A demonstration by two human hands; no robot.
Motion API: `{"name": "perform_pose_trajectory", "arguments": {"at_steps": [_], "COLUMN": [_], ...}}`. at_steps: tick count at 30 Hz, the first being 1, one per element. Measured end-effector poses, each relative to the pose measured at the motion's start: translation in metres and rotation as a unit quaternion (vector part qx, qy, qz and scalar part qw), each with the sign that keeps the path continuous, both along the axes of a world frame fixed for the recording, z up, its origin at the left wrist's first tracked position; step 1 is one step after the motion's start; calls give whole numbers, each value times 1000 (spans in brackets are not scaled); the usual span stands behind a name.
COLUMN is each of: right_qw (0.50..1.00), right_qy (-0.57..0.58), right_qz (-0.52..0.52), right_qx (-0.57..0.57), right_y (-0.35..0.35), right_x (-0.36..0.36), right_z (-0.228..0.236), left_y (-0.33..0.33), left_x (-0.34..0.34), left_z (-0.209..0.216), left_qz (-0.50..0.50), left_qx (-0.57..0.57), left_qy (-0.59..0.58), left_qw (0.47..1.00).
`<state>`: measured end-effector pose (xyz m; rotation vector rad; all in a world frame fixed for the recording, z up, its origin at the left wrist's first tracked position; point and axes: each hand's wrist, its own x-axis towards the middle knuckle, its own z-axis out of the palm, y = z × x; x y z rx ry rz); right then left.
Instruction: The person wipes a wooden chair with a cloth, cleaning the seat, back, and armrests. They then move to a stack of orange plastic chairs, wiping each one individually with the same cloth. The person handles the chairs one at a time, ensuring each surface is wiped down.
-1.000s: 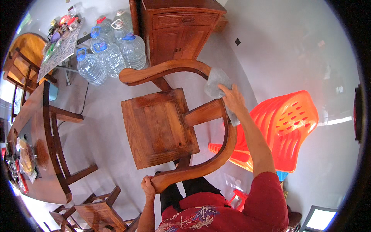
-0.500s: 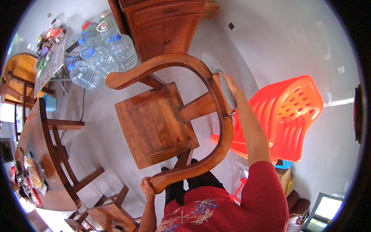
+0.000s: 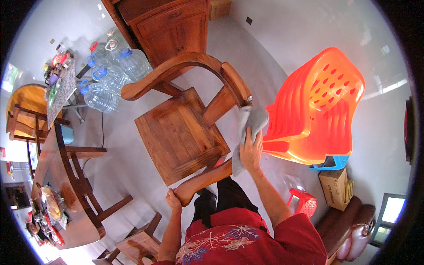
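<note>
The right hand [image 3: 251,153] holds a soft grey cloth [image 3: 255,120] with its fingers, against the curved rail [image 3: 206,179] of a brown, polished wooden armchair [image 3: 183,134]. Left of and below those fingers, the left hand [image 3: 174,201] grips the armrest's rounded end. Up and right of the right fingers stands a stack of orange-red perforated plastic chairs [image 3: 304,117]; far above the left fingers, leftward, big clear plastic bottles [image 3: 100,97].

We can pass a hand between the seat [image 3: 179,137] and the curved rail [image 3: 201,182] — the wooden splat [image 3: 219,106] divides this gap. Rightward, the stacked orange chairs [image 3: 289,117] stand near the right hand [image 3: 251,152] and limit outward travel. Leftward, the plastic bottles [image 3: 114,78] and the table [image 3: 81,227] obstruct our reach.
</note>
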<state>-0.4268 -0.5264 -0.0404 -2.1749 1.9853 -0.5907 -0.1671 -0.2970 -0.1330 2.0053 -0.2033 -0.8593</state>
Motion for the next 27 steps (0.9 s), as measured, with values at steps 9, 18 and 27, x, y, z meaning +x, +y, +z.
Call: {"name": "perform_pose_trajectory", "arguments": {"at_steps": [9, 18, 27], "right_qw": [989, 816, 902], "right_qy": [123, 508, 330], "right_qz": [48, 236, 223], "right_qx": [-69, -145, -166], "right_y": [22, -132, -221], "right_x": [17, 38, 134], "right_z": [7, 30, 24], "left_y": [22, 4, 2], "left_x": [16, 1, 3], "left_z": [-49, -2, 15], "left_qz": [-47, -22, -27], "left_qx": [7, 21, 40], "left_qy": [-77, -85, -66], "left_qw": [996, 996, 997]}}
